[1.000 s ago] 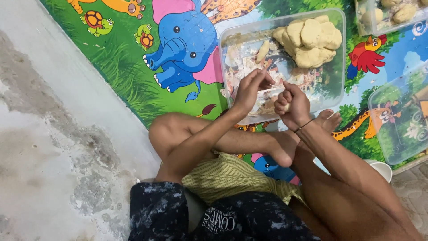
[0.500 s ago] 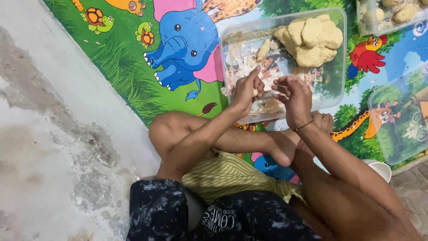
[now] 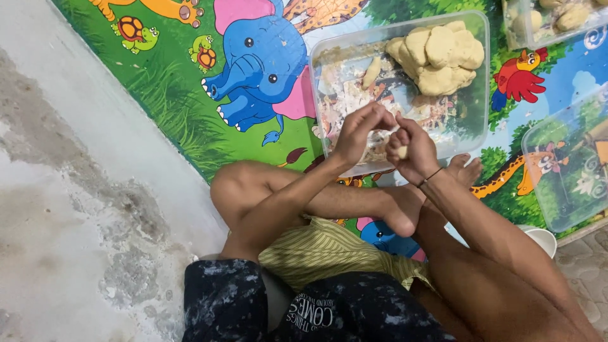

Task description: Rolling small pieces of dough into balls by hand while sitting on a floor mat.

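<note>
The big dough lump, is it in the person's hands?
No, the dough lump lies in the far corner of the clear tub, apart from both hands.

Three clear plastic tubs lie on the animal-print mat [image 3: 253, 133]. The rectangular tub [image 3: 472, 120], near the middle of the mat, holds pale beige dough lumps [image 3: 440, 57] in its far corner and smeared scraps on its floor. A second clear tub [image 3: 516, 25] with beige lumps sits at the mat's far right corner, and a clear lid [image 3: 563, 171] lies at the right edge.
</note>
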